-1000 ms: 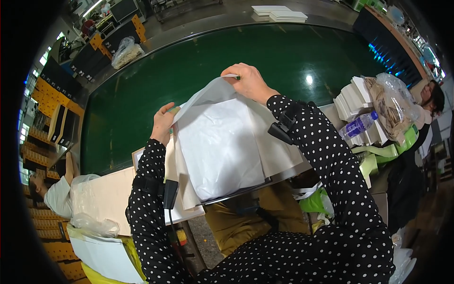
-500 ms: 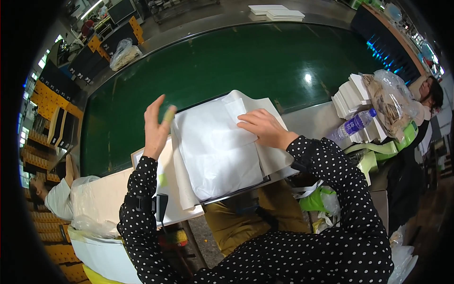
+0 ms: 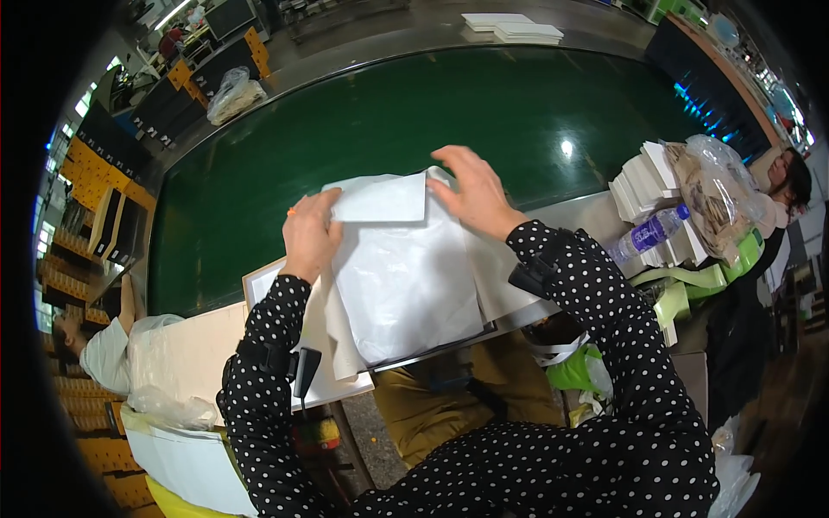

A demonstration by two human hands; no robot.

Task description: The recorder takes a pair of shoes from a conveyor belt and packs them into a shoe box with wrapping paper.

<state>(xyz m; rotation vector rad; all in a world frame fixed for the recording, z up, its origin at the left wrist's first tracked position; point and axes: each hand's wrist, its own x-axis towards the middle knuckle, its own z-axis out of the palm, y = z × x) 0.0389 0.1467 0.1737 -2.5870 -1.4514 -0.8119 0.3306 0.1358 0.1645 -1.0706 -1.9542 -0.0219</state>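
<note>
The left hand lies flat with its fingers closed together and curled lightly over the left edge of a white plastic bag, pressing it down rather than pinching it. The right hand is spread wide, fingers fanned and palm down on the bag's upper right part; it grips nothing, and whether the fingertips at the far edge touch the film or hover just above it is hard to tell from this angle. Between the two hands the bag's top has been turned over into a folded flap, a neat rectangle lying flat on the bag's body.

The bag rests on a stack of white sheets on a light board at the near edge of a wide green conveyor belt. Both forearms, in black sleeves with white dots, come in from the lower edge.

As a judgement: the top fold looks made and is being smoothed flat, while the lower body of the bag lies unfolded and a little creased, so the folding seems begun but not finished.

Further out, to the right, stand piles of white card pieces, a clear plastic bottle on its side and a bulging clear bag of brownish material, with another person at the far right edge. To the left lies a crumpled clear bag, and across the belt sit two flat white stacks.
</note>
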